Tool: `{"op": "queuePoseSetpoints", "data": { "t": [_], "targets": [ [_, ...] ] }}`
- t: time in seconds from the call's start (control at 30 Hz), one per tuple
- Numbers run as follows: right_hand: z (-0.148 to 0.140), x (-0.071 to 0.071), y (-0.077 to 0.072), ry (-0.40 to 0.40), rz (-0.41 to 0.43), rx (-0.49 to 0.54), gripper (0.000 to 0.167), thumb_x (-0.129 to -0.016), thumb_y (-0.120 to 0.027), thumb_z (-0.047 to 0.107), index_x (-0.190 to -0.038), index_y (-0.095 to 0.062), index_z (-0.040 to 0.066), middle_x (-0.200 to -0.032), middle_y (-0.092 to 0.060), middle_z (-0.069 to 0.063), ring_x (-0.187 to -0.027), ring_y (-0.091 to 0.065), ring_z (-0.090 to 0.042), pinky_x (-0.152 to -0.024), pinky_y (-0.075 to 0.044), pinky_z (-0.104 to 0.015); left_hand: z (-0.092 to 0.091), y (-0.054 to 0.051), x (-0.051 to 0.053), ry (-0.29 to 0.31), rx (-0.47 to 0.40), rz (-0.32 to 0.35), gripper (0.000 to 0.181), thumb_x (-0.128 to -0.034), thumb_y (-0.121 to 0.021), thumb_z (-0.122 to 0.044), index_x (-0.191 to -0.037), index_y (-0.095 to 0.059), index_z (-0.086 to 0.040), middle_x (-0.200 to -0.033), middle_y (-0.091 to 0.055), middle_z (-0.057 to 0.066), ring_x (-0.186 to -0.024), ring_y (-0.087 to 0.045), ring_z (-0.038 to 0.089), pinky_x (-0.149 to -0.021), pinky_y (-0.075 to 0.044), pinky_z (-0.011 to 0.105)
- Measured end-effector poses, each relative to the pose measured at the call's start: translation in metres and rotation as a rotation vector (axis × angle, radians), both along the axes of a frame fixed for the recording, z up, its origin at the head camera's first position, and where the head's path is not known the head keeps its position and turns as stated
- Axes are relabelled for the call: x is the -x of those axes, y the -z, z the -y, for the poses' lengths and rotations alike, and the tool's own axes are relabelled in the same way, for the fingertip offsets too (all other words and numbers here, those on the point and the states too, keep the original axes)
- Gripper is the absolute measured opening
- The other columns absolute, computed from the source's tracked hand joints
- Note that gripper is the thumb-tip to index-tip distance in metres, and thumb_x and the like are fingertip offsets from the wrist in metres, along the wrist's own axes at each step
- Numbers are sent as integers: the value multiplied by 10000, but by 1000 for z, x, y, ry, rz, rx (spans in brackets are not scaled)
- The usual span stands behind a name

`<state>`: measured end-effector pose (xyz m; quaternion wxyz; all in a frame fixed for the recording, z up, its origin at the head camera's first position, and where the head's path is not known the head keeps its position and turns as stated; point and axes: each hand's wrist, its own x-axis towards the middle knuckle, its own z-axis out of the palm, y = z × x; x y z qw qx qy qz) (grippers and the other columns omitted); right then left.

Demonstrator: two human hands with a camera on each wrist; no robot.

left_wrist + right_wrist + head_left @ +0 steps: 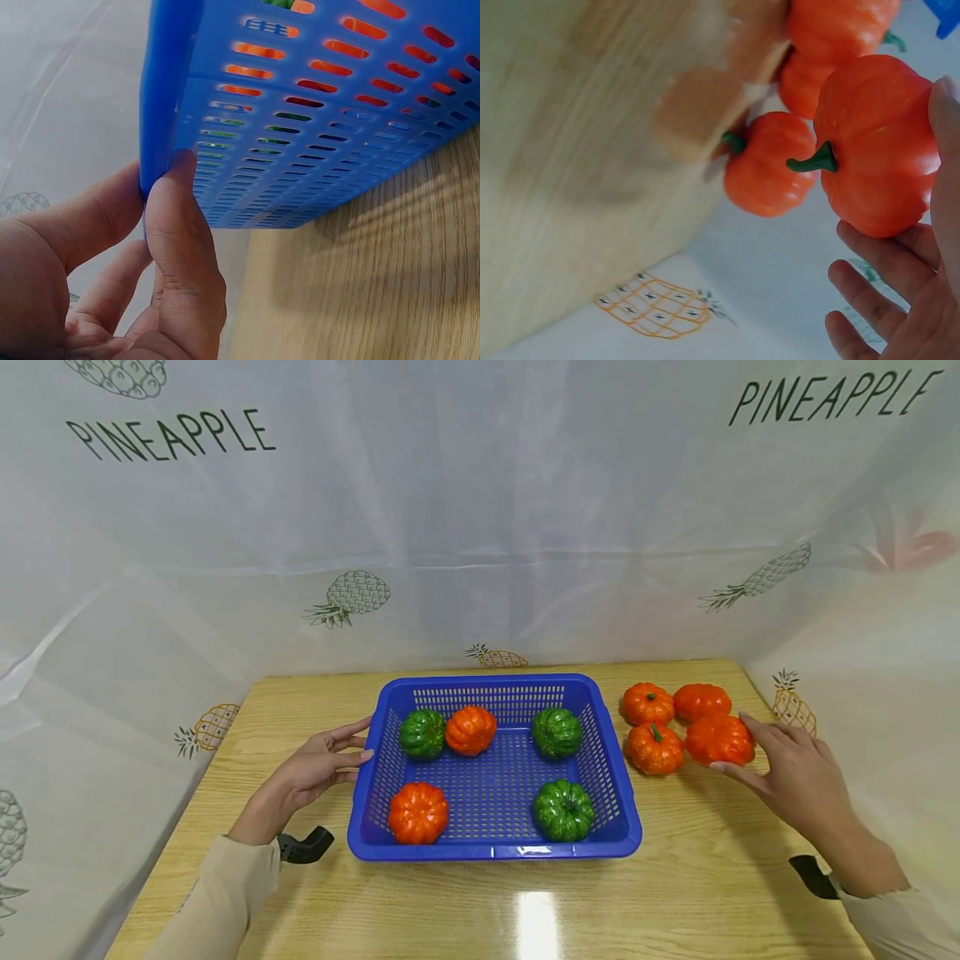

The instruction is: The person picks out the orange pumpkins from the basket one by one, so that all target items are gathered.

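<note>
On the pale wood-grain tabletop sat one blue rectangular plastic basket with slotted walls, and in it were five glossy, ribbed, round pumpkins: three green pumpkins and two orange pumpkins. One green and one orange stood side by side at the far left, the second orange was near left, and the other two greens were on the right. To the right of the basket were four more orange ones (nine pumpkins in all, counting both places). Three of them, the clustered orange pumpkins, rested on the tabletop; the fourth, a shiny orange pumpkin with a green stem, was gripped between the thumb and fingers of the right hand, close by the others. The left hand pinched the basket's left rim. Around the back and sides hung a whitish sheet, printed with pineapple drawings, three of them orange, and twice with the word PINEAPPLE. One bright reflection gleamed on the near tabletop.
</note>
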<state>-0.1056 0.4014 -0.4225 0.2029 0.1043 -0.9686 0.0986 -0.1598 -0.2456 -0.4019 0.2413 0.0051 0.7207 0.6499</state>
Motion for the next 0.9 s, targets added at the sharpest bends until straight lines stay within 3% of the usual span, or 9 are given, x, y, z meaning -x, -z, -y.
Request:
{"op": "queuePoseSetpoints", "data": {
  "t": [0.27, 0.73, 0.9],
  "targets": [
    [-8, 7, 17, 38, 70, 9, 882, -869, -844, 489, -1469, -530, -75, -1240, -636, -386, -1179, -509, -562, -939, -394, -766, 0, 0, -1, 0, -3, -1, 732, -1072, -609, -62, -1690, -218, -66, -1305, -562, 99, -952, -711, 109, -839, -627, 276],
    [-11, 16, 40, 15, 39, 4, 831, -889, -840, 447, -1403, -519, -121, -1128, -645, -446, -1008, -605, -614, -794, -494, -738, -2, -1, -1, -4, 3, -5, 731, -1070, -608, -50, -1690, -221, -65, -1334, -559, 139, -962, -714, 122, -841, -630, 284],
    [-10, 19, 44, 0, 64, 50, 780, -945, -802, 399, -1410, -488, -144, -1157, -614, -469, -1033, -580, -629, -778, -492, -754, -3, -1, -1, -9, 6, -5, 731, -1068, -610, -47, -1689, -223, -63, -1317, -562, 139, -959, -711, 123, -840, -632, 284]
  ]
}}
